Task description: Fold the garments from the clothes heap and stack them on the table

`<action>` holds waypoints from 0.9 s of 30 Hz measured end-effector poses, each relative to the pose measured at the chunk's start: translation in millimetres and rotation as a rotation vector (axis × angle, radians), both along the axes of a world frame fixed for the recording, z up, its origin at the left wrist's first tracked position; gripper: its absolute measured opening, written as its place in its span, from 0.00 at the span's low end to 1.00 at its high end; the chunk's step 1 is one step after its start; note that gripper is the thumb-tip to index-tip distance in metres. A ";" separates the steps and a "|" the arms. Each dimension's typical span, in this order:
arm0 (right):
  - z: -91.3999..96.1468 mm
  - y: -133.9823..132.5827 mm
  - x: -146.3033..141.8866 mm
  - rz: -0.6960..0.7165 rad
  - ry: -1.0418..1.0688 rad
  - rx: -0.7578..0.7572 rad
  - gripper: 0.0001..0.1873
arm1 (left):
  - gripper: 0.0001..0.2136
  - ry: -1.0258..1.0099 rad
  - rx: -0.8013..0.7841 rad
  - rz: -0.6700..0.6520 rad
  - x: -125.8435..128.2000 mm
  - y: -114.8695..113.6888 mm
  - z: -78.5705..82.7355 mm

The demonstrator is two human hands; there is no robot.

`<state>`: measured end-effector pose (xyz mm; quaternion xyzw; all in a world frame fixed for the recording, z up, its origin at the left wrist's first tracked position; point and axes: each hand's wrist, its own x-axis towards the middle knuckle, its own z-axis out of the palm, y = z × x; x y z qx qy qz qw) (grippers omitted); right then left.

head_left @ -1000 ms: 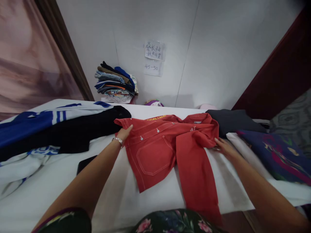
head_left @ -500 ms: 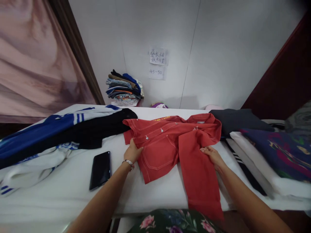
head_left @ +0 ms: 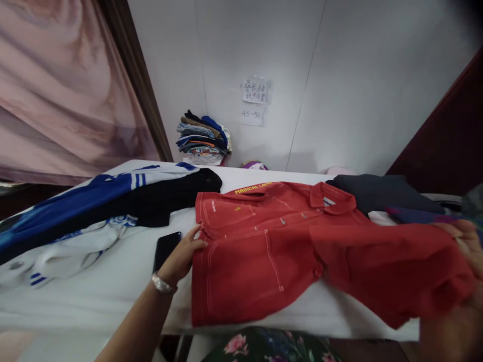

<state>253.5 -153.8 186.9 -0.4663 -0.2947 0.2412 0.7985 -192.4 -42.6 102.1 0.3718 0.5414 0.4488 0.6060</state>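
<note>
A red button-up jacket (head_left: 241, 266) with white stitching, chest pockets and yellow lettering lies spread on the white table (head_left: 124, 301), its collar toward the right. My left hand (head_left: 184, 255), with a bracelet on the wrist, pinches the jacket's bottom hem at the left. At the right edge of the view, my right hand (head_left: 466, 246) grips the near sleeve, lifted and stretched out to the right. Motion blurs that hand, and bunched cloth covers part of it. A black phone (head_left: 166, 246) lies beside my left wrist, partly hidden by it.
Blue, white and black garments (head_left: 113, 201) are spread on the left. Dark folded clothes (head_left: 388, 193) sit behind the sleeve. Against the wall stands a stack of folded clothes (head_left: 204, 138), near handwritten paper signs (head_left: 256, 90). A pink curtain (head_left: 68, 90) hangs at left.
My right hand has pulled the near sleeve up and out to the right. The jacket front has spread wider and flatter, and my left hand has shifted slightly left and down with the hem.
</note>
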 end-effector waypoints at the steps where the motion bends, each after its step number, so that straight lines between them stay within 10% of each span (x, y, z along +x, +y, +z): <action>1: 3.1 3.6 -4.8 0.005 -0.031 0.025 0.13 | 0.38 0.047 -0.034 -0.020 -1.9 -3.7 -6.9; 7: -13.2 90.0 -43.6 0.154 -0.121 -0.008 0.16 | 0.30 0.275 -0.090 -0.089 -8.6 -7.4 -35.5; 12: -68.7 178.0 -79.5 0.789 -0.629 -0.446 0.16 | 0.24 0.380 -0.042 -0.012 -20.0 10.1 -32.6; 19: -92.1 286.3 -82.9 0.504 -1.138 -0.384 0.15 | 0.31 0.678 0.059 0.138 -39.3 52.7 -53.3; 27: -113.8 370.3 -133.9 0.610 -1.631 -0.557 0.41 | 0.30 0.709 0.065 0.180 -37.5 99.2 -62.7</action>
